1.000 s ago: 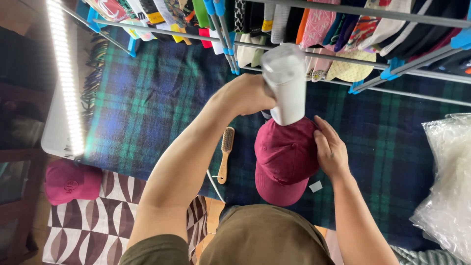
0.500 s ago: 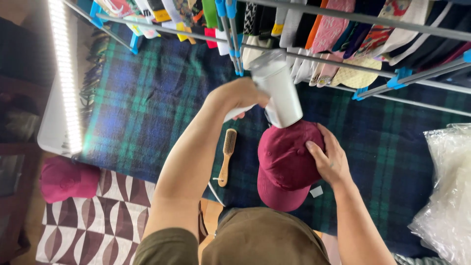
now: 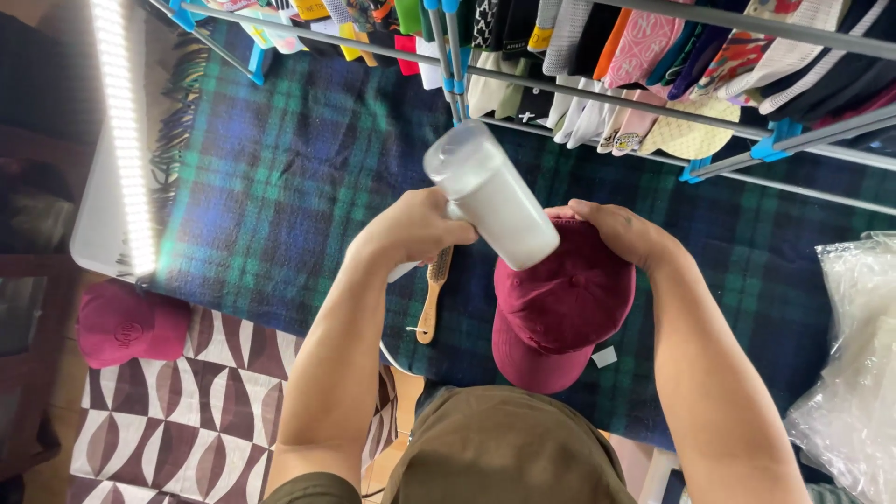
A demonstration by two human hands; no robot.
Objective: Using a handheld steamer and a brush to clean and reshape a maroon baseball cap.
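1. Hands meet over the middle of a blue-green plaid blanket [image 3: 280, 187]: the left hand [image 3: 415, 229] is wrapped tight around the handle of a white cylindrical handheld appliance [image 3: 490, 196], whose lower end touches the crown of a maroon cap [image 3: 560, 308].
2. The right hand [image 3: 621, 231] lies curled over the far edge of the cap, fingers pressing it down onto the blanket.
3. A small wooden brush [image 3: 432, 294] rests just left of the cap, partly under the left hand, handle pointing near.
4. The far side is bounded by a metal drying rack [image 3: 672, 159] hung with many socks and cloths, close above the appliance.
5. At the right edge sits a crinkled clear plastic bag [image 3: 854, 373], apart from the cap.
6. Open blanket stretches to the left, ending at a lit strip lamp [image 3: 121, 140].
7. Below the near-left edge, a pink cap [image 3: 131, 322] lies on a patterned rug [image 3: 187, 420].
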